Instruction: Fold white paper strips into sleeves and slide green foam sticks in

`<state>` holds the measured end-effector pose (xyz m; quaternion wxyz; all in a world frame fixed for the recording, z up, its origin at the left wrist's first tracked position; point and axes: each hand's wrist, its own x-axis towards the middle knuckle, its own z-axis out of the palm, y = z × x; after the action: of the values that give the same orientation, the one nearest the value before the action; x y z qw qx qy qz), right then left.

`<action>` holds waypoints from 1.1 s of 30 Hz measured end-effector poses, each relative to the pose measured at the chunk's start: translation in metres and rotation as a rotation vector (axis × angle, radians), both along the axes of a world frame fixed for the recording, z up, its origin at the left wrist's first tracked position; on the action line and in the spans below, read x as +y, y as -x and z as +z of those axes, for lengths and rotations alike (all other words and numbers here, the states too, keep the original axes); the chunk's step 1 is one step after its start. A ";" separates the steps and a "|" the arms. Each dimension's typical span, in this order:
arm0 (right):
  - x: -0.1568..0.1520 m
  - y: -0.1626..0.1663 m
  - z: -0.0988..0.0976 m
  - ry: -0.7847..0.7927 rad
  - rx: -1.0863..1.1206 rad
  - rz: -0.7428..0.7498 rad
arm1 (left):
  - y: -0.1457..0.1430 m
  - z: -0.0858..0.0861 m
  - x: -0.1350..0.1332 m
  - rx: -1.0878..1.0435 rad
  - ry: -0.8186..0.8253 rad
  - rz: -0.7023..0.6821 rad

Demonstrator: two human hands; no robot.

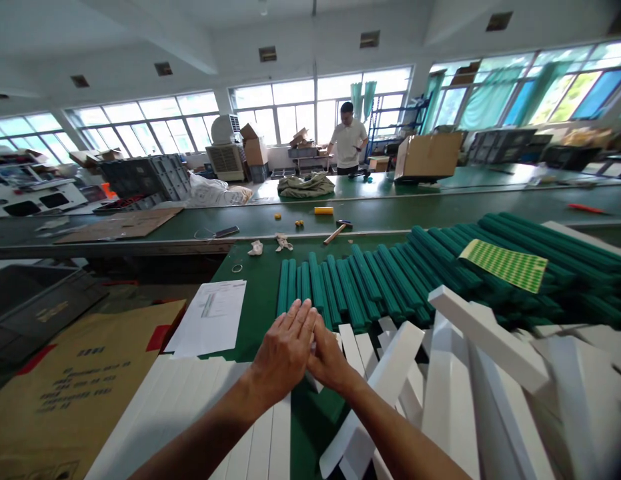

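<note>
My left hand [284, 352] has its fingers stretched out flat and together, lying over my right hand [329, 360] above the green table [255, 293]. The right hand's fingers are mostly hidden behind the left; they seem to touch the end of a white box [315, 381], but I cannot make out the grip. Loose white boxes [470, 373] are heaped to the right of my hands. A flat row of white boxes [190, 407] lies below left. Just beyond my fingertips lies a row of green ribbed rollers [350, 287].
A printed paper sheet [210, 317] lies left of my hands, a brown cardboard box [65, 393] further left. A yellow-green sticker sheet [507, 265] rests on the rollers. A hammer [337, 231], phone [226, 231] and tape lie on the conveyor behind. A person [348, 143] stands far back.
</note>
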<state>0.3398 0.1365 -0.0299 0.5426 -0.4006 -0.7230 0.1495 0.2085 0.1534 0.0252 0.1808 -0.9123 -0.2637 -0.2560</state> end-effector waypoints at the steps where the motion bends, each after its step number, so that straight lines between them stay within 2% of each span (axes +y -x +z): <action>1: 0.001 0.000 0.000 -0.015 -0.002 -0.003 | -0.001 -0.004 0.001 -0.029 -0.008 0.001; 6: 0.002 -0.001 0.005 -0.017 -0.005 0.018 | -0.004 -0.015 0.000 -0.163 0.054 -0.007; 9: -0.006 -0.009 -0.006 0.084 0.034 0.056 | -0.005 -0.014 -0.006 -0.226 0.103 -0.016; 11: -0.016 -0.016 -0.030 0.229 0.108 -0.076 | -0.003 -0.013 -0.012 -0.252 0.138 0.002; 15: -0.034 -0.026 -0.095 0.559 0.191 -0.539 | 0.008 -0.015 -0.018 -0.298 0.194 0.040; 17: -0.038 -0.028 -0.120 0.652 0.095 -0.613 | 0.016 -0.016 -0.016 -0.322 0.214 0.053; 19: -0.038 -0.029 -0.134 0.667 -0.008 -0.625 | 0.024 -0.018 -0.014 -0.333 0.243 0.061; 22: -0.037 -0.030 -0.138 0.633 -0.149 -0.633 | 0.035 -0.020 -0.013 -0.371 0.256 0.048; 27: -0.022 -0.027 -0.132 0.876 -0.539 -0.696 | 0.045 -0.022 -0.029 -0.397 0.239 -0.109; 33: 0.006 -0.016 -0.130 0.956 -0.658 -0.620 | 0.043 -0.022 -0.045 -0.392 0.240 -0.214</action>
<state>0.3559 0.1421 -0.1597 0.0735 -0.8122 -0.5560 0.1607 0.1652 0.1082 0.0031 -0.0118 -0.8829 -0.2241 -0.4125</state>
